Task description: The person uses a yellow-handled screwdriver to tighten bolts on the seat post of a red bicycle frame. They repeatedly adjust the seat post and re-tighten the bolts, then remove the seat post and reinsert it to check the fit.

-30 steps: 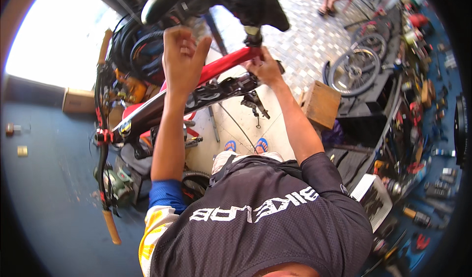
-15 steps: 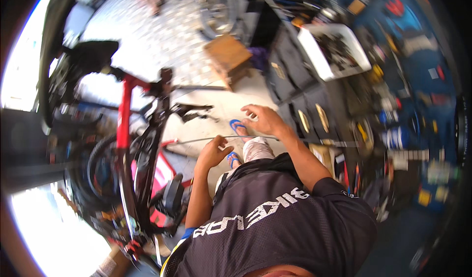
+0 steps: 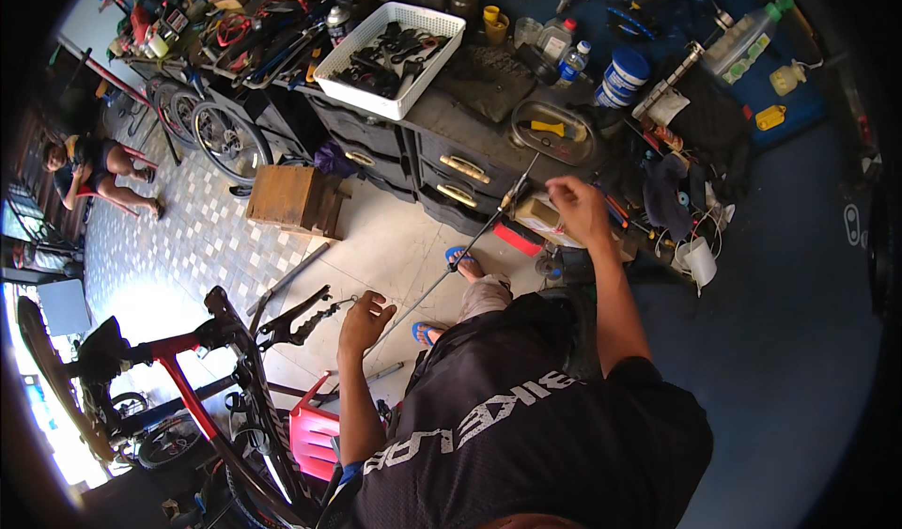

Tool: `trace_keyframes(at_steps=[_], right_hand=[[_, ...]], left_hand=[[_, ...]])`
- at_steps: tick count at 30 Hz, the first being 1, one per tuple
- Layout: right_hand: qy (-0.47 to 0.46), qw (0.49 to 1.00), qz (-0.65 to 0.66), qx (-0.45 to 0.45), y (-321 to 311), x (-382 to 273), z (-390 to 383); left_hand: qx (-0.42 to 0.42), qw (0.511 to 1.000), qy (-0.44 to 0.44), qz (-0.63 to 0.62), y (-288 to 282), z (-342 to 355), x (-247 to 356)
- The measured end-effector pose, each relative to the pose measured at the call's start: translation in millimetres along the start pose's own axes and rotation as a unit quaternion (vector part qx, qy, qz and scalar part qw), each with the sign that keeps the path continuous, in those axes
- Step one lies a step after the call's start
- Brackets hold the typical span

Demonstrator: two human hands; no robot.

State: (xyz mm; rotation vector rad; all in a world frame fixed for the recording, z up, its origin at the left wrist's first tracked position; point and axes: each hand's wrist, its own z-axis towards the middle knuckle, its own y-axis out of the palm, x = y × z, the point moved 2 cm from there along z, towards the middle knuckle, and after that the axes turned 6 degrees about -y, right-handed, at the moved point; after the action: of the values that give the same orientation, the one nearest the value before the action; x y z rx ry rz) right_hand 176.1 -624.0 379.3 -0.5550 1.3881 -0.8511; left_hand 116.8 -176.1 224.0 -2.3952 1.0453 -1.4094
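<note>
My left hand (image 3: 366,324) is in mid-air beside the rear end of a red and black bicycle frame (image 3: 178,379), its fingers loosely bent and apart. A short dark length of chain (image 3: 315,320) hangs from the frame close to its fingertips; I cannot make out any contact. Over the front edge of the workbench, my right hand (image 3: 581,211) is raised with loosely curled fingers and nothing visible in them. Nearest to it are an oval tray (image 3: 520,146) with a yellow piece inside and a cardboard box (image 3: 537,217) below. Between my hands a long thin metal rod (image 3: 423,290) slants across.
The black drawer cabinet (image 3: 371,177) supports a white basket (image 3: 334,70) of dark parts, bottles and blue-white tubs (image 3: 623,78). A wooden box (image 3: 280,195) stands on the floor, a pink stool (image 3: 315,440) by the bicycle. Farther off, a person (image 3: 99,172) sits near several wheels.
My view and body have turned right, so the bench now spans the top and the bicycle sits lower left. My right hand has moved toward the bench; my hands are farther apart.
</note>
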Motion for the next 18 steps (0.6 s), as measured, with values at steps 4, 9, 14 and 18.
trace_keyframes(at_steps=[4,9,14,18], right_hand=[[-0.041,0.974,-0.213,0.056,-18.5,67.8,78.6],[-0.040,0.939,-0.324,-0.108,-4.1,122.3,166.8],[-0.077,0.913,-0.343,-0.207,14.4,118.7,194.8],[-0.097,0.913,-0.330,-0.221,8.0,132.1,202.8]], left_hand=[[-0.005,0.998,0.036,0.043,7.8,23.1,38.7],[-0.014,0.999,0.029,0.006,8.5,39.1,97.7],[0.024,1.000,0.005,-0.002,6.2,39.7,100.4],[0.035,0.999,-0.032,-0.009,7.6,31.2,76.7]])
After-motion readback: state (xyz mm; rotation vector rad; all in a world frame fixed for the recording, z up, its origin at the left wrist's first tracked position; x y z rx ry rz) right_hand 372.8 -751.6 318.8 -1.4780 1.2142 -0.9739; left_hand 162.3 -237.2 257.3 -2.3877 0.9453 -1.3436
